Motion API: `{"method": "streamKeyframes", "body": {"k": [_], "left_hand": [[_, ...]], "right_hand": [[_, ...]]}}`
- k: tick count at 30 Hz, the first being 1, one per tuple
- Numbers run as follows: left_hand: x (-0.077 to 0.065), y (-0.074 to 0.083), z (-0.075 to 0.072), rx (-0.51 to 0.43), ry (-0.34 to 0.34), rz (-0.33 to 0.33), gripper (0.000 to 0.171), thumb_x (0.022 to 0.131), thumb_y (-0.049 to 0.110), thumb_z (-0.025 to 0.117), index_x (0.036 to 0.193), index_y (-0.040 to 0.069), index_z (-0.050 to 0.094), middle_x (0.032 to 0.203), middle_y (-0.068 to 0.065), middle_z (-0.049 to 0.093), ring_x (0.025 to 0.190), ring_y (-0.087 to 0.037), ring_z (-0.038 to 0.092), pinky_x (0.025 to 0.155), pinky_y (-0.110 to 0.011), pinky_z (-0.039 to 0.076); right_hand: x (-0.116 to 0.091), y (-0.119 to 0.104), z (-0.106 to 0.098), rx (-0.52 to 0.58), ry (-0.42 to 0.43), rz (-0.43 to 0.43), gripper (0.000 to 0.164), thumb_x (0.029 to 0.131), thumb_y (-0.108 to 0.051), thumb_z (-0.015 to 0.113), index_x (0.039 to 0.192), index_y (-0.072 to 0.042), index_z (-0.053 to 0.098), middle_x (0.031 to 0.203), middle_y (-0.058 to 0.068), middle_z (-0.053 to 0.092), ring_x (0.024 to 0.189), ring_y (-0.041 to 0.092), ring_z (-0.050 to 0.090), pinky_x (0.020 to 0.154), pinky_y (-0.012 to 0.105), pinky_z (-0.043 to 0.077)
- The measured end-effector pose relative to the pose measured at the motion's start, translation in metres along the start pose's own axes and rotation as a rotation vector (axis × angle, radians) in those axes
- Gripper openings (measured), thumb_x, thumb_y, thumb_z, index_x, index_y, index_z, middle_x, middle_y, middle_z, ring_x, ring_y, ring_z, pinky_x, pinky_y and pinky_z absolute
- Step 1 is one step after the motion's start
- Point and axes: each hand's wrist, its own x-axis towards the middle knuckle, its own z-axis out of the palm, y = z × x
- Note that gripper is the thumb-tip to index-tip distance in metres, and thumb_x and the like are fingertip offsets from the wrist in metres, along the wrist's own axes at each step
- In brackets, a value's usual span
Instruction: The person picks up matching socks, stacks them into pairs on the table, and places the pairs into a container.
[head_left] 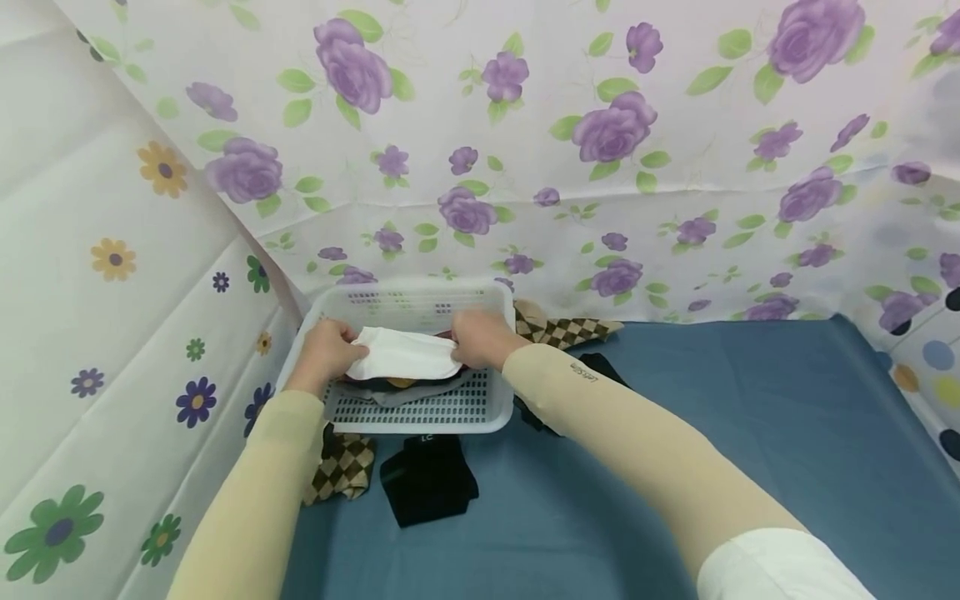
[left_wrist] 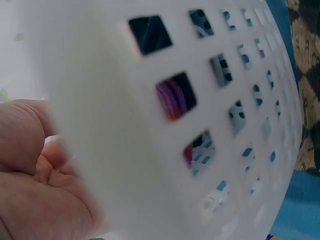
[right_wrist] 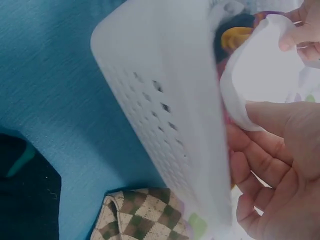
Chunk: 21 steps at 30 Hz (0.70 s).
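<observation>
Over a white plastic basket [head_left: 420, 426], both hands pinch a folded white cloth [head_left: 405, 354]. My left hand [head_left: 326, 354] grips its left end, thumb on top; the right hand [head_left: 483, 337] holds the other end between thumb and fingers. Below the cloth, a pile of dark, yellow and grey clothing [head_left: 427, 392] lies in the basket. The right wrist view shows the white cloth [right_wrist: 270, 65] bowed between the two hands, a yellow piece [right_wrist: 235, 37] behind it. In the left wrist view the basket wall [left_wrist: 115, 125] covers most of what the left hand [left_wrist: 45, 185] holds.
A black folded garment [head_left: 429, 483] lies in front of the basket on the blue surface [head_left: 750, 433]. Checkered cloths [head_left: 348, 468] lie at its front left and back right, and another black piece [head_left: 603, 367] at its right. Floral sheeting [head_left: 540, 225] rises behind.
</observation>
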Motion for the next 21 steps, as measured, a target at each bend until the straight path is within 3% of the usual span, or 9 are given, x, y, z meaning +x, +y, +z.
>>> {"method": "streamKeyframes", "body": {"k": [9, 15, 21], "left_hand": [[0.0033, -0.0002, 0.0066, -0.007, 0.038, -0.009, 0.021, 0.085, 0.016, 0.066, 0.095, 0.0, 0.056, 0.093, -0.015, 0.056, 0.067, -0.021, 0.056, 0.055, -0.031, 0.047], [0.0037, -0.0013, 0.0081, 0.023, 0.037, -0.031, 0.02, 0.085, 0.017, 0.066, 0.091, 0.002, 0.055, 0.087, -0.013, 0.056, 0.065, -0.02, 0.055, 0.054, -0.031, 0.046], [0.0037, -0.0045, 0.0091, 0.059, 0.02, -0.026, 0.028, 0.082, 0.017, 0.069, 0.069, 0.007, 0.047, 0.061, -0.004, 0.045, 0.056, -0.019, 0.048, 0.052, -0.031, 0.04]], "right_hand": [[0.0004, 0.0008, 0.0039, -0.056, -0.01, 0.024, 0.021, 0.091, -0.028, 0.055, 0.074, -0.017, 0.053, 0.061, -0.002, 0.049, 0.059, 0.014, 0.048, 0.065, 0.033, 0.037], [-0.0037, 0.0001, 0.0033, -0.103, 0.045, 0.032, 0.019, 0.092, -0.03, 0.053, 0.078, -0.017, 0.056, 0.064, -0.003, 0.054, 0.058, 0.013, 0.051, 0.061, 0.033, 0.041], [-0.0039, -0.0011, 0.0034, -0.147, 0.089, 0.059, 0.022, 0.091, -0.038, 0.056, 0.081, -0.018, 0.057, 0.067, -0.004, 0.055, 0.058, 0.011, 0.053, 0.056, 0.031, 0.043]]}}
